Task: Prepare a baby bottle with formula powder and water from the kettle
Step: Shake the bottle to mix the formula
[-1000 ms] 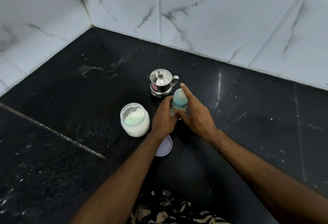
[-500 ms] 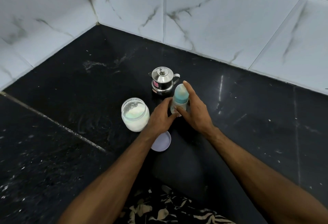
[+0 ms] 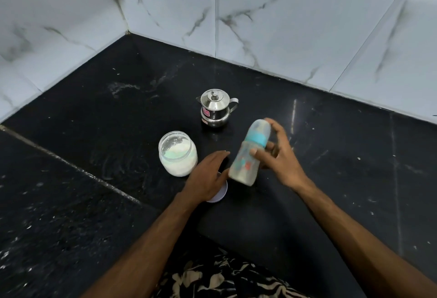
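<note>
Right hand: the right hand [image 3: 280, 156] grips the baby bottle [image 3: 249, 153] round its middle – thumb across the near side, fingers curled behind, the forefinger reaching up beside the cap.
Baby bottle: tilted, capped top leaning up and to the right, base down and to the left; it is blurred, with a teal collar below a clear cap and pale contents low in the body. Whether its base touches the counter cannot be told.
Left hand: the left hand [image 3: 208, 176] lies flat with straight fingers and holds nothing, fingertips just beside the bottle's base; it covers part of the white lid [image 3: 220, 195] lying on the counter.
Formula jar: the open glass jar [image 3: 177, 153] of white powder stands upright just left of the left hand, apart from it.
Kettle: the small steel kettle [image 3: 215, 108] stands behind the jar and bottle with its lid on, handle to the right.
Counter: black stone counter [image 3: 94, 132] – streaked with pale smears and specks, with a seam running diagonally across the left.
Walls: white marble-veined tiles [image 3: 283, 18] meet in a corner behind the counter.
Near edge: patterned dark-and-cream fabric [image 3: 217, 276] shows between the forearms.
</note>
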`<state>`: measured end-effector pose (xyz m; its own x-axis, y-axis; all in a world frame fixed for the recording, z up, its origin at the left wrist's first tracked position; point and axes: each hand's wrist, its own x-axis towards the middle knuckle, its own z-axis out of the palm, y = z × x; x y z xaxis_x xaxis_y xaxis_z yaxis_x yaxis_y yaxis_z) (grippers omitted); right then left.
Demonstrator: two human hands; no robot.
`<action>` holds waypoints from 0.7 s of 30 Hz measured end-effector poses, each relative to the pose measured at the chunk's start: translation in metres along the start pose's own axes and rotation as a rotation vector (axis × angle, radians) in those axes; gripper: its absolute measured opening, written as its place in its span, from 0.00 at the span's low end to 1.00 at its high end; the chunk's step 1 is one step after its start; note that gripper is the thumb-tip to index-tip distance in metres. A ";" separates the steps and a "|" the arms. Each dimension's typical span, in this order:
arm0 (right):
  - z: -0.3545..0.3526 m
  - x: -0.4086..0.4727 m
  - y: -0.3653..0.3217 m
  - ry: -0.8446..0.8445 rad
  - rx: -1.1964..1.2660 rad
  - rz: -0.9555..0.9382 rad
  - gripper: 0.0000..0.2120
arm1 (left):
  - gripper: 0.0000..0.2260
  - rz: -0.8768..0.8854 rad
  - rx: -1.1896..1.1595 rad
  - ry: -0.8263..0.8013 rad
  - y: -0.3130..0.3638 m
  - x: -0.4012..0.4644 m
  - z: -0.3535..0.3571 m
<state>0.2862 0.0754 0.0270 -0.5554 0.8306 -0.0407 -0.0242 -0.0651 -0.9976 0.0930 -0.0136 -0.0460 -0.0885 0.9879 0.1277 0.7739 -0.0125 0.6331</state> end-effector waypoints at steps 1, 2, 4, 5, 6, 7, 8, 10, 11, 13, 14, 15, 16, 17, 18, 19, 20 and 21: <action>0.003 -0.002 -0.001 -0.057 0.000 0.011 0.35 | 0.22 0.017 0.007 0.005 0.000 0.000 0.000; 0.006 -0.002 -0.005 -0.060 0.024 0.006 0.36 | 0.21 0.036 0.013 0.009 -0.001 -0.001 0.001; 0.008 0.004 -0.012 0.099 0.177 -0.028 0.32 | 0.22 0.045 0.035 0.029 -0.001 -0.003 0.003; 0.009 0.009 -0.015 0.206 0.313 -0.031 0.29 | 0.22 0.037 0.048 0.048 0.000 -0.004 0.003; 0.010 0.012 -0.016 0.272 0.432 -0.023 0.28 | 0.22 0.027 0.058 0.070 0.000 -0.004 0.004; 0.013 0.012 -0.014 0.286 0.474 -0.004 0.28 | 0.22 0.019 0.059 0.083 0.001 -0.004 0.004; 0.016 0.009 -0.012 0.241 0.441 0.024 0.29 | 0.22 0.016 0.047 0.084 0.002 -0.004 0.004; 0.025 -0.003 -0.007 0.017 0.221 0.079 0.32 | 0.21 0.043 0.023 0.057 0.004 -0.002 0.003; 0.025 -0.006 -0.006 -0.041 0.146 0.083 0.33 | 0.21 0.062 0.022 0.044 0.004 -0.001 0.003; 0.021 0.001 -0.009 0.084 0.198 0.046 0.31 | 0.20 0.055 0.026 0.056 0.003 -0.001 0.003; 0.017 0.006 -0.013 0.191 0.313 0.037 0.29 | 0.20 0.038 0.039 0.076 0.003 -0.002 0.004; 0.015 0.009 -0.014 0.259 0.416 0.033 0.26 | 0.20 0.027 0.055 0.092 0.003 -0.004 0.004; 0.015 0.011 -0.013 0.279 0.454 0.030 0.26 | 0.20 0.026 0.063 0.101 0.004 -0.004 0.004; 0.017 0.009 -0.010 0.245 0.419 0.034 0.27 | 0.20 0.032 0.055 0.102 0.004 -0.004 0.004; 0.021 0.005 -0.007 0.160 0.324 0.049 0.29 | 0.19 0.039 0.034 0.092 0.005 -0.004 0.003; 0.023 -0.001 -0.007 0.063 0.228 0.061 0.31 | 0.19 0.045 0.013 0.077 0.006 -0.003 0.002; 0.024 -0.003 -0.006 0.018 0.170 0.055 0.32 | 0.19 0.050 0.008 0.066 0.006 -0.003 0.002; 0.020 0.000 -0.006 0.046 0.184 0.037 0.32 | 0.19 0.050 0.023 0.066 0.005 -0.003 0.003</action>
<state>0.2696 0.0647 0.0341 -0.5202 0.8499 -0.0837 -0.1583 -0.1922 -0.9685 0.0987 -0.0162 -0.0452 -0.0901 0.9736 0.2096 0.7924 -0.0574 0.6072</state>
